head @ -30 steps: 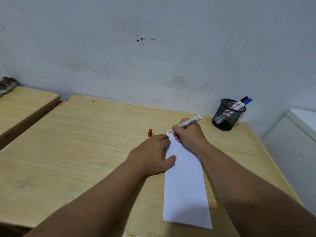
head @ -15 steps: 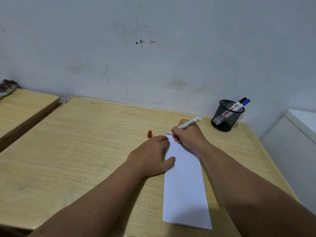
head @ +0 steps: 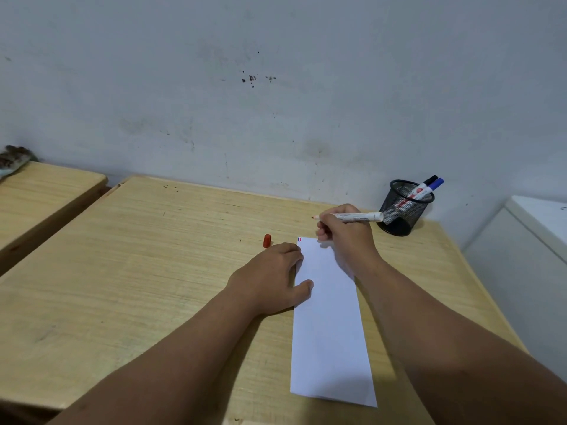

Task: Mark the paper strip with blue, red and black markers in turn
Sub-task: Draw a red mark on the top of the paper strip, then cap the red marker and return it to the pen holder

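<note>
- Head view, hands: both hands occupied the centre of the frame, over a wooden table (head: 122, 271).
- Left hand (head: 270, 277) lay palm down with fingers loosely curled, gripping nothing; its fingertips and thumb pressed the left edge of the paper strip (head: 331, 326) against the table.
- Right hand (head: 346, 237) was closed around the red marker (head: 357, 216), which lay nearly horizontal, its red tip pointing toward frame left and held clear of the paper, above the table just beyond the strip's far end.
- Paper strip: white, flat, running from the lower centre of the frame up toward the hands. A small blue mark and a red mark (head: 299, 239) sat together at its upper left corner.
- Red cap (head: 267, 241) lay on the table just left of the strip's far end, beside the left fingertips and apart from them.
- Mesh pen holder (head: 402, 210) stood at the right of the frame near the wall, containing the blue marker (head: 435, 184) and the black marker (head: 429, 180), both capped and leaning right.
</note>
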